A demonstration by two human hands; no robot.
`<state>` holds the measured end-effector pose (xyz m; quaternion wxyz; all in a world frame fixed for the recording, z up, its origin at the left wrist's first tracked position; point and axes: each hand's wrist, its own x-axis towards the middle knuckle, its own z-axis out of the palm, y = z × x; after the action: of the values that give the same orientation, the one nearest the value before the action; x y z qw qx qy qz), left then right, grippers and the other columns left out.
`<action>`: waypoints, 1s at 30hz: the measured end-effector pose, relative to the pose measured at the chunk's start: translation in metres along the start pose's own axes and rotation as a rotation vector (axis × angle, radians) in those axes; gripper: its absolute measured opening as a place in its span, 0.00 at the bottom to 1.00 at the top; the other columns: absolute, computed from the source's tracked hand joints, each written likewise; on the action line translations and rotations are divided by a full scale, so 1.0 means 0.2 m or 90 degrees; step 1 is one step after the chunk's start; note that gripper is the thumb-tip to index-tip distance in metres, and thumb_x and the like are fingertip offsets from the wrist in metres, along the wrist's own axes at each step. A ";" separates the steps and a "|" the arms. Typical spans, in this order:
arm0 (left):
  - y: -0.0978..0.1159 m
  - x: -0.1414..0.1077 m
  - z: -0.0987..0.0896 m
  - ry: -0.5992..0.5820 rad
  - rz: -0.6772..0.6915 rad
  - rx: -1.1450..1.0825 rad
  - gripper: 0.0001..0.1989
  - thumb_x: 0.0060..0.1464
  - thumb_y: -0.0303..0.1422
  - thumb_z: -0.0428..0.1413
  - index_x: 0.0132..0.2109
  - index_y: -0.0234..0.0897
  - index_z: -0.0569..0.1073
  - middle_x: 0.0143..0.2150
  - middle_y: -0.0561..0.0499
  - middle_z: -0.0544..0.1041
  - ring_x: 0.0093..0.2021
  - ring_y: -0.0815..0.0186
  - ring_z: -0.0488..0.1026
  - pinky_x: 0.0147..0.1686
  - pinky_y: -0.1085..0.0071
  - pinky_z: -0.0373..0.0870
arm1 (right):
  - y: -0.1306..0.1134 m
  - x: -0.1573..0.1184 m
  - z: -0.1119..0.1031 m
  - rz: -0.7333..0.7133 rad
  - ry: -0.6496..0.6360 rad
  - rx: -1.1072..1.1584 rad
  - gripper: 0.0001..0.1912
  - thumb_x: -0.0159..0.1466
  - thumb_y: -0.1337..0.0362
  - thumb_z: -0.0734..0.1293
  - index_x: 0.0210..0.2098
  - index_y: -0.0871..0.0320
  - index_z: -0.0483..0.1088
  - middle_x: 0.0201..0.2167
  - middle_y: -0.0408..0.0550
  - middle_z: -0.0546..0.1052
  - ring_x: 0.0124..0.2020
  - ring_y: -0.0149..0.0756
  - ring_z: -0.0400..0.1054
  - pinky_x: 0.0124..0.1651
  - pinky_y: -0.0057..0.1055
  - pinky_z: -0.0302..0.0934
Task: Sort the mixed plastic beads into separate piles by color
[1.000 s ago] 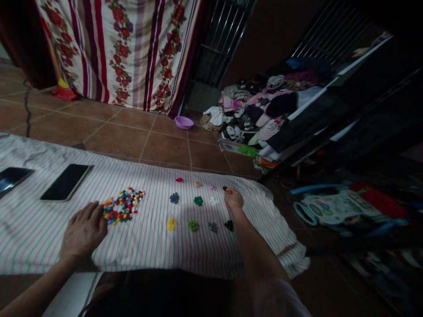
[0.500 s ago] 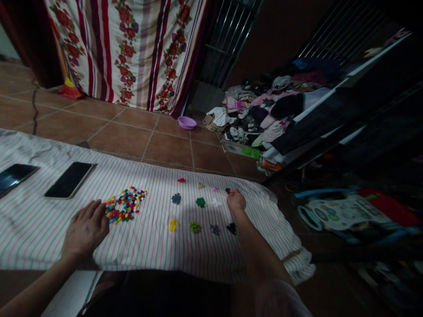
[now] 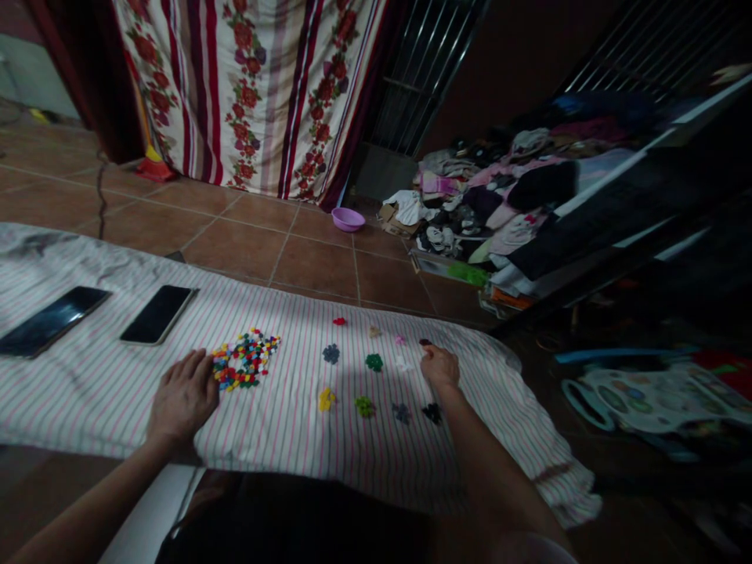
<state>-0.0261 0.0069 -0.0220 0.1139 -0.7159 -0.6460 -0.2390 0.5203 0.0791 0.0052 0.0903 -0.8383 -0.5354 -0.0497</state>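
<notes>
My left hand [image 3: 185, 395] lies flat on the striped cloth [image 3: 264, 439], fingers stretched out. Its fingertips touch the left edge of a pile of small multicoloured pieces [image 3: 247, 359]. My right hand [image 3: 440, 368] is closed at the right, its fingertips just beside a small dark brown cluster [image 3: 424, 342]; anything inside the fingers is hidden. Small single-colour clusters lie in rows between the hands: red [image 3: 339, 321], beige [image 3: 374, 332], pink [image 3: 400, 340], grey-blue [image 3: 330, 354], dark green [image 3: 374, 362], white [image 3: 404, 363], yellow [image 3: 327, 399], light green [image 3: 364, 406], grey [image 3: 401, 413] and black [image 3: 432, 413].
Two phones, one dark [image 3: 56, 321] and one light-edged [image 3: 158, 315], lie at the cloth's left. Beyond it, a purple basin [image 3: 348, 219] stands on the tiled floor near a heap of clothes [image 3: 470, 196]. A floral curtain [image 3: 258, 94] hangs behind.
The view has shifted, so everything appears further right. My right hand has drawn back slightly from the dark brown cluster. My left hand stays by the mixed pile.
</notes>
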 end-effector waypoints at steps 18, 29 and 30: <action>0.03 0.01 -0.01 -0.039 -0.055 -0.004 0.21 0.60 0.34 0.46 0.55 0.32 0.73 0.59 0.38 0.75 0.62 0.50 0.69 0.61 0.53 0.63 | -0.45 -0.11 0.04 -0.231 0.059 0.122 0.19 0.59 0.69 0.57 0.40 0.58 0.78 0.41 0.54 0.80 0.44 0.43 0.69 0.55 0.40 0.59; 0.03 0.01 -0.01 -0.045 -0.070 -0.028 0.21 0.59 0.33 0.47 0.56 0.33 0.73 0.60 0.37 0.74 0.63 0.50 0.68 0.62 0.53 0.62 | -0.92 -0.43 0.05 -0.482 0.045 0.349 0.17 0.63 0.70 0.59 0.40 0.55 0.79 0.39 0.50 0.78 0.44 0.42 0.66 0.53 0.39 0.61; 0.03 0.01 -0.01 -0.047 -0.072 -0.029 0.21 0.59 0.33 0.47 0.56 0.33 0.73 0.60 0.37 0.73 0.63 0.50 0.68 0.62 0.53 0.61 | -0.96 -0.46 0.05 -0.506 0.040 0.368 0.17 0.63 0.70 0.59 0.40 0.55 0.79 0.39 0.50 0.78 0.44 0.42 0.65 0.52 0.39 0.62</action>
<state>-0.0197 0.0076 -0.0184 0.0600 -0.6892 -0.6834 -0.2332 0.3063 0.0780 -0.0032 0.3094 -0.5078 -0.8027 0.0452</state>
